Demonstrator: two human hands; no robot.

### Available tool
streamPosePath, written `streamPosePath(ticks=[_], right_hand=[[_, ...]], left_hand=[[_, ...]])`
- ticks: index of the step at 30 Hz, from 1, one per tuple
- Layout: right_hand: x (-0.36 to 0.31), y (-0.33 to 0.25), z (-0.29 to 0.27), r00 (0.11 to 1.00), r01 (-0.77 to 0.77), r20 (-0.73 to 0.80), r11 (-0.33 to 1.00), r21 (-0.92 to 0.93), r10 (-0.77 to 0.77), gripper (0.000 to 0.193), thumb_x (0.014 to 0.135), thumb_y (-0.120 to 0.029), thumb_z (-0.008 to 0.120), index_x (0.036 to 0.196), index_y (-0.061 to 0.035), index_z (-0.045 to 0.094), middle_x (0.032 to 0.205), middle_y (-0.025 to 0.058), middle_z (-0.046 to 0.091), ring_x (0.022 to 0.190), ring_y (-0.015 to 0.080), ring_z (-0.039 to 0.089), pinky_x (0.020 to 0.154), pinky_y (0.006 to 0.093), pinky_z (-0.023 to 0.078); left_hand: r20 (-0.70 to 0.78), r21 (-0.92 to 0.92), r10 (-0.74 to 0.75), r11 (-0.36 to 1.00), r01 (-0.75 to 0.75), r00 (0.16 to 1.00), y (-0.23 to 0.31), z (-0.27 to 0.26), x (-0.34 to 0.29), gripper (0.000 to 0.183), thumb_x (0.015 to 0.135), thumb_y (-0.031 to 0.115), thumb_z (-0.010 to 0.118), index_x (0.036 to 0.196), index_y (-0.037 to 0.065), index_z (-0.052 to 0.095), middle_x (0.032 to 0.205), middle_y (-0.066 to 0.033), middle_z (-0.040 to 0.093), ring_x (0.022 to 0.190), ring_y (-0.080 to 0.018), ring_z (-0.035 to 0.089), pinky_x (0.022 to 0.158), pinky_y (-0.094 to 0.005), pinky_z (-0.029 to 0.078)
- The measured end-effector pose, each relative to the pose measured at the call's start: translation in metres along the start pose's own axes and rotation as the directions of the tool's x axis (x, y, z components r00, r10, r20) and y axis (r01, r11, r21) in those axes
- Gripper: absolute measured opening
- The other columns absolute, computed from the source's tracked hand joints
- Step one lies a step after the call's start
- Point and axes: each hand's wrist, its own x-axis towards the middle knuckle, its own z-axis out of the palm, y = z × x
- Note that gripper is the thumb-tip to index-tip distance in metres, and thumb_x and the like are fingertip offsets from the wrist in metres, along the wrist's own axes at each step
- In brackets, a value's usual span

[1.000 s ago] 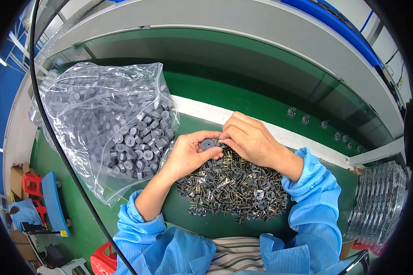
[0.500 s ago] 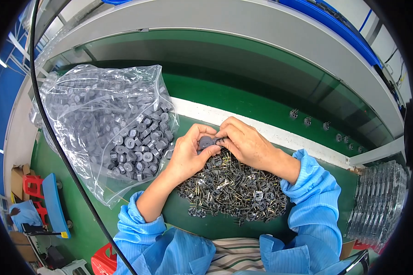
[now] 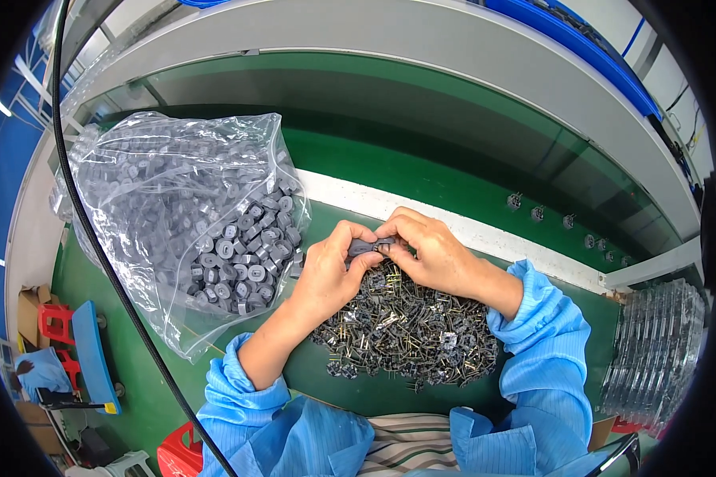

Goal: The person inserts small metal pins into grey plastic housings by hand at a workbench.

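My left hand is closed on a grey plastic housing, pinched between thumb and fingers. Close against it, my right hand pinches a small dark part with metal pins, partly hidden by the fingertips. The two pieces meet between my hands. Below them spreads a heap of black pinned parts with gold and silver legs. To the left lies a clear plastic bag, its mouth toward me, full of grey housings like the one I hold.
A white strip crosses behind my hands. Beyond it, several finished-looking pieces sit on the green belt. Stacked clear trays stand at the right. A black cable hangs across the left side.
The grey housing has tilted from face-up to edge-on between my hands, and my right fingers have shifted slightly over the joint. The pieces on the belt have drifted a little to the right.
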Motion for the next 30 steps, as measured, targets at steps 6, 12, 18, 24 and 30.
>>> streamPosePath(ticks=[6,12,18,24,30], right_hand=[[0.015,0.094,-0.07,0.938,-0.18,-0.343,0.915,-0.362,0.049,0.016,0.084,-0.01,0.07,0.097,-0.0004,0.072,0.092,0.0157,0.07,0.093,0.0345,0.067,0.082,0.0435,0.054],[0.002,0.138,-0.087,0.919,-0.309,-0.393,0.632,-0.711,0.007,0.017,0.083,-0.011,0.069,0.098,-0.0054,0.074,0.097,0.0102,0.066,0.101,0.0314,0.058,0.087,0.0409,0.05],[0.006,0.053,-0.088,0.933,-0.142,0.288,0.957,-0.255,0.215,0.017,0.082,-0.009,0.072,0.098,-0.0027,0.073,0.094,0.0149,0.069,0.087,0.0296,0.067,0.077,0.0381,0.054],[0.005,0.042,-0.057,0.923,-0.157,0.315,0.962,-0.222,0.223,0.015,0.085,-0.011,0.068,0.096,-0.0004,0.073,0.094,0.0161,0.074,0.089,0.0313,0.071,0.078,0.0388,0.056],[0.006,0.047,-0.008,0.963,-0.248,0.106,0.968,-0.029,0.249,0.012,0.083,-0.007,0.071,0.092,0.0008,0.073,0.09,0.018,0.072,0.083,0.0308,0.072,0.074,0.0394,0.057]], left_hand=[[0.049,-0.739,-0.335,0.621,0.259,0.941,-0.009,-0.01,0.005,0.015,0.097,-0.002,0.062,0.108,0.003,0.053,0.095,-0.0078,0.068,0.075,-0.0107,0.061,0.066,-0.0233,0.051],[0.21,-0.883,-0.368,0.326,0.337,0.906,-0.016,-0.019,0.008,0.048,0.103,0.003,0.051,0.148,-0.007,0.039,0.133,-0.0179,0.058,0.114,-0.0196,0.059,0.098,-0.0313,0.047],[0.122,-0.824,-0.327,0.493,0.279,0.937,-0.007,-0.017,0.004,0.046,0.104,0.001,0.046,0.149,-0.007,0.039,0.135,-0.021,0.058,0.121,-0.0257,0.06,0.109,-0.038,0.046],[0.226,-0.858,-0.348,0.37,0.355,0.91,-0.009,-0.02,0.002,0.045,0.107,0.021,0.051,0.145,-0.003,0.046,0.121,-0.0125,0.065,0.102,-0.0146,0.064,0.073,-0.0236,0.055],[0.171,-0.834,-0.361,0.442,0.33,0.917,-0.007,-0.013,0.006,0.04,0.107,0.021,0.051,0.138,-0.004,0.053,0.118,-0.0111,0.066,0.099,-0.015,0.062,0.077,-0.0236,0.051]])
